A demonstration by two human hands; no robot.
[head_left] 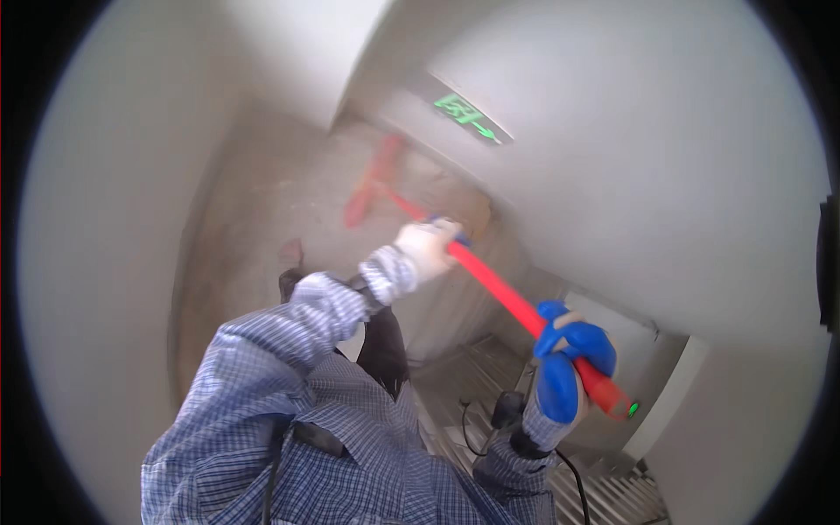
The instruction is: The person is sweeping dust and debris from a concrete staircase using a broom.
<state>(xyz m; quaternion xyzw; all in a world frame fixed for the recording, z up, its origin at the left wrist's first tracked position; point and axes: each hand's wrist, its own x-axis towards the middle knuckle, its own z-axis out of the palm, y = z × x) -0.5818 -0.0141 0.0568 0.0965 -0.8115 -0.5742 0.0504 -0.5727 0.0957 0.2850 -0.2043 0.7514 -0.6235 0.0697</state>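
A long red broom handle [503, 293] runs diagonally from lower right up to a blurred red broom head [372, 184] on the dusty floor [262, 219]. My left hand [429, 247], in a white and blue glove, grips the handle partway down. My right hand [569, 359], in a blue-palmed glove, grips the handle near its top end, which has a green tip [632, 409]. Both arms wear a blue checked shirt.
White walls [665, 175] close in on the right and left. A green lit sign with an arrow [468, 116] sits low on the right wall. Grey stair steps [612, 494] lie at the lower right. A black cable [573, 477] hangs by my right wrist.
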